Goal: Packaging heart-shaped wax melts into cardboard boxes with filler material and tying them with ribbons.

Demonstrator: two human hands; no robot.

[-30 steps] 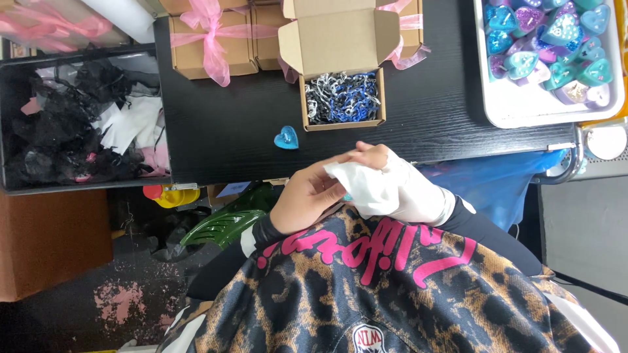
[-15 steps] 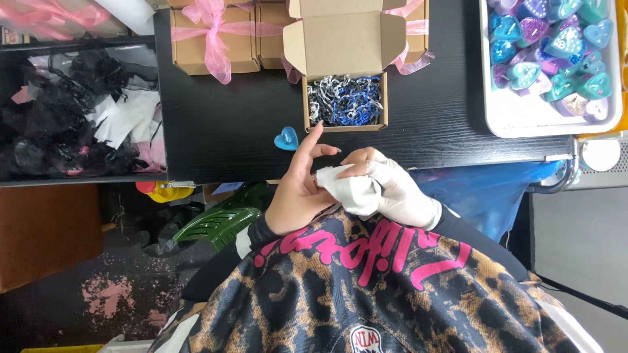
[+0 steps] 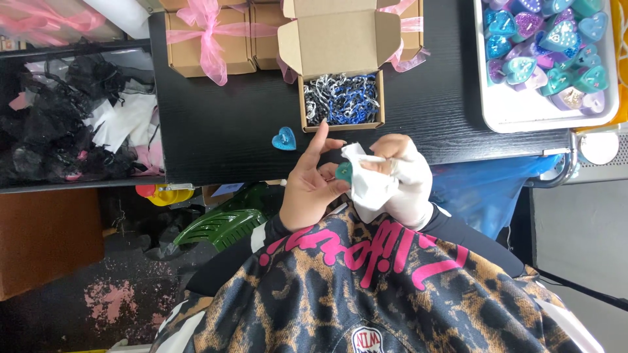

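My left hand [image 3: 313, 188] is bare and pinches a small teal heart-shaped piece [image 3: 343, 172], index finger pointing up. My right hand [image 3: 407, 178] wears a white glove and holds a white cloth [image 3: 367, 186] pressed against that piece. Both hands hover at the near edge of the black table [image 3: 216, 124]. Just beyond them stands an open cardboard box [image 3: 340, 98] filled with blue, black and white paper shreds. A blue glittery heart [image 3: 284, 138] lies on the table left of the hands.
A white tray [image 3: 517, 121] with several coloured hearts sits at the far right. Closed cardboard boxes tied with pink ribbon [image 3: 206, 39] line the back. A bin of black and white fabric [image 3: 72, 124] stands left; a blue plastic bag [image 3: 484, 189] hangs right.
Both hands have lifted toward the table edge. My left index finger has straightened, and the teal heart now shows between the bare fingers and the cloth.
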